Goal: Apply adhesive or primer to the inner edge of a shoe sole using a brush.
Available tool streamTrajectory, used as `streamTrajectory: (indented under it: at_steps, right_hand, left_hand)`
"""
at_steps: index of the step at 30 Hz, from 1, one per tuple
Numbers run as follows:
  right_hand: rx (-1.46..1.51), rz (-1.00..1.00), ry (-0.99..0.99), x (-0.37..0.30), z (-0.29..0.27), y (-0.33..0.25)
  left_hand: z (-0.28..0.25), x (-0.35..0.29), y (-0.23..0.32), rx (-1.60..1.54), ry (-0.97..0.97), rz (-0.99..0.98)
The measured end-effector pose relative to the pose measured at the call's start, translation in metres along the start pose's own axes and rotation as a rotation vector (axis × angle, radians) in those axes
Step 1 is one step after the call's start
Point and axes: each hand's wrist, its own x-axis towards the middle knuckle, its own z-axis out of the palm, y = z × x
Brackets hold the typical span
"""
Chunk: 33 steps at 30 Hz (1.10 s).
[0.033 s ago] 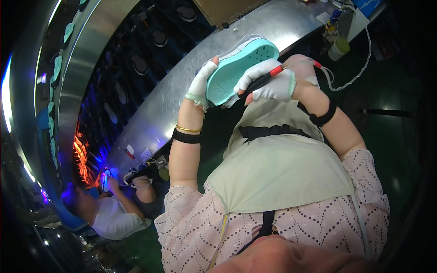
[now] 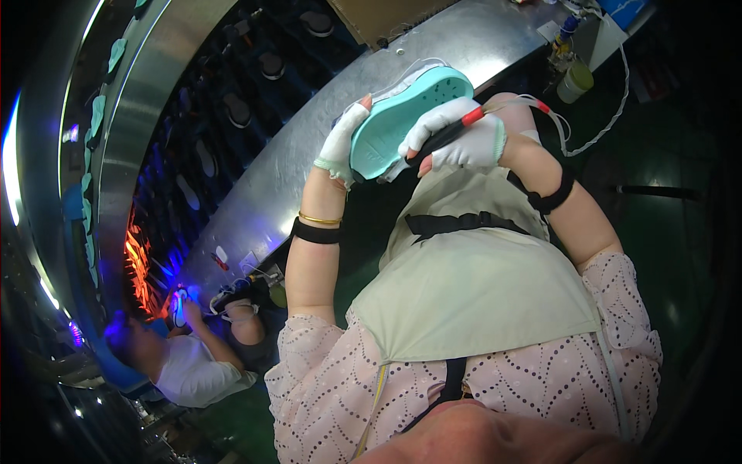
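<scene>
A teal shoe sole [image 2: 386, 131] is held up over the edge of the metal bench, its hollow inner face showing. Small dark holes or marks dot its far end. My left hand [image 2: 344, 143], in a white fingerless glove, is closed on the sole's left side. My right hand [image 2: 468, 143], gloved the same way, is closed around a slim black tool [image 2: 444, 139] with a red collar and a thin tube trailing from it. The tool's tip is at the sole's near right rim; whether it touches I cannot tell.
The curved metal bench [image 2: 282, 166] runs from lower left to upper right. Beyond it, dark shoes [image 2: 236, 110] lie on a conveyor. A cardboard box [image 2: 390, 17] stands at the back. A yellowish cup [image 2: 575, 82] and a looping tube [image 2: 616, 116] are at right. A co-worker [image 2: 197, 367] sits at lower left.
My right hand and the tool have shifted very slightly along the rim of the sole. My left hand and the sole look unmoved.
</scene>
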Motion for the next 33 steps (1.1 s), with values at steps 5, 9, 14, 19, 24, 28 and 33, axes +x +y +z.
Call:
streamTrajectory:
  at_steps: [5, 9, 14, 19, 24, 28, 33]
  right_hand:
    - [0.074, 0.033, 0.077, 0.004, 0.000, -0.008]
    - [-0.203, 0.102, -0.006, 0.002, -0.018, -0.011]
    - [-0.259, -0.129, 0.040, 0.003, -0.026, -0.020]
    - [0.048, 0.031, 0.408, 0.014, 0.024, 0.005]
    - [0.375, 0.350, 0.191, 0.016, 0.025, -0.015]
    - [0.185, -0.041, 0.480, 0.029, 0.020, 0.000]
    - [-0.378, -0.422, 0.459, 0.029, 0.040, 0.000]
  left_hand:
    - [0.010, -0.005, 0.006, 0.060, 0.036, -0.034]
    - [-0.002, -0.002, 0.008, 0.100, 0.086, -0.118]
    - [-0.011, -0.009, 0.000, -0.095, -0.090, -0.048]
    - [-0.007, 0.004, -0.023, -0.718, -0.474, 0.241]
    - [-0.001, -0.001, -0.039, -0.628, -0.270, 0.339]
    - [0.009, -0.008, -0.040, -0.686, -0.215, 0.359]
    - [-0.002, 0.001, -0.045, -0.626, -0.160, 0.454]
